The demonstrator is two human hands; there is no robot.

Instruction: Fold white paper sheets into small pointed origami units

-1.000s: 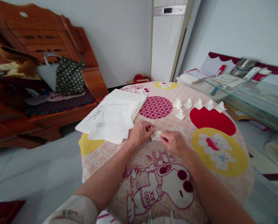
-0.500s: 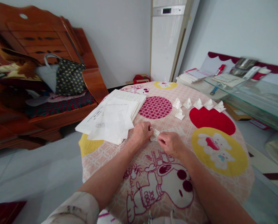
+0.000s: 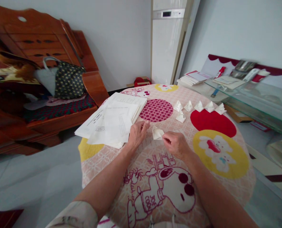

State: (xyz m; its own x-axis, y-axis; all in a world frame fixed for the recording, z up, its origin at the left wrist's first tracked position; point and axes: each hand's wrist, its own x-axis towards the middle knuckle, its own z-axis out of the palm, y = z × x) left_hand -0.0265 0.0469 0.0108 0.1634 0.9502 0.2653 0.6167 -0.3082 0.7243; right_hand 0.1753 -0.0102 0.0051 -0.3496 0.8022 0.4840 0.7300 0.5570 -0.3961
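Observation:
A small folded paper piece (image 3: 157, 133), white with a pointed top, is pinched at its right corner by my right hand (image 3: 176, 144). To its left, my left hand (image 3: 138, 133) is off the paper, fingers stretched forward and apart from the thumb, beside the paper stack. Several similar folded paper pieces (image 3: 199, 106) stand in a row farther back on the right, and one more (image 3: 180, 117) sits in front of the row's left end. The stack of printed sheets (image 3: 112, 120) lies on the left side of the round table.
A patterned cloth (image 3: 143, 171) covers the round table (image 3: 236, 186). At the right is a glass-topped stand (image 3: 252, 95) with papers, a metal bowl and a red-capped item. On the left stands a wooden sofa (image 3: 93, 85) bearing bags (image 3: 68, 79). A white cabinet-like unit (image 3: 167, 47) is behind.
My left hand has let go of the folded paper and moved left, its fingers opening. The right hand still pinches the paper, which now shows more fully. The view has shifted slightly.

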